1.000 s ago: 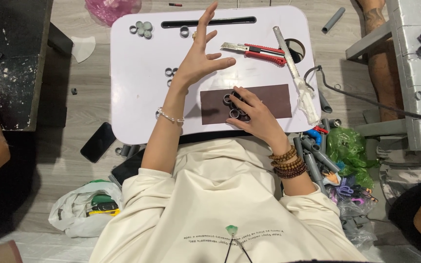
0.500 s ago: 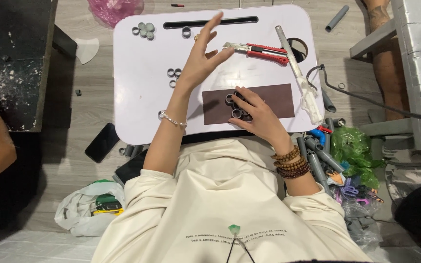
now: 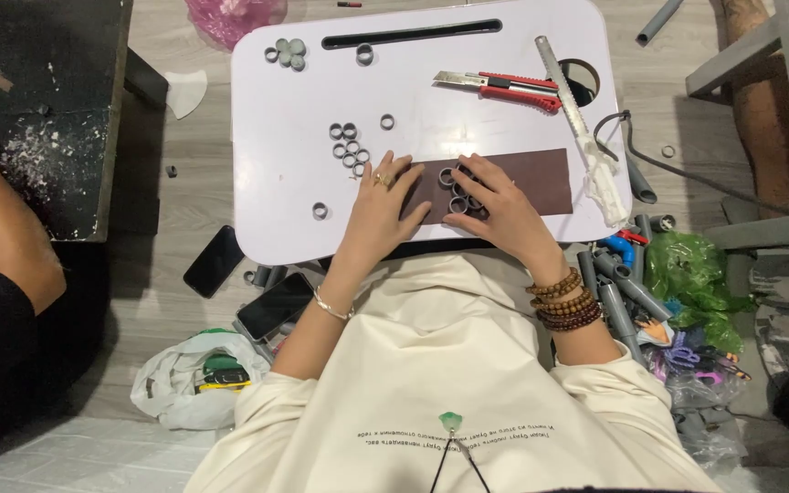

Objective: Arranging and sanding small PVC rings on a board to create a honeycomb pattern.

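Grey wood-look flooring surrounds a small white lap desk [image 3: 276, 201], its top dotted with short grey pipe rings. The left hand [image 3: 378, 208] lies flat and released, palm down, pinning the left end of a dark brown strip [image 3: 541, 173] to the desk, just beside a loose cluster of rings [image 3: 349, 146]. The right hand [image 3: 495, 205] rests on the strip with fingers curled over a tight group of pipe rings [image 3: 458, 190], touching and nudging them rather than lifting any. To do this well, the flat hand should probably press steadily so the strip cannot slide, while the fingertips push each ring snug against its neighbours. A red utility knife [image 3: 504, 87] and a grey pipe length [image 3: 577, 119] lie at the far right, well apart from both hands. No legible labels show; a pink plastic bag [image 3: 230, 16] sits beyond the desk, a green bag [image 3: 687, 274] to the right, a white bag [image 3: 184, 379] on the floor at left.
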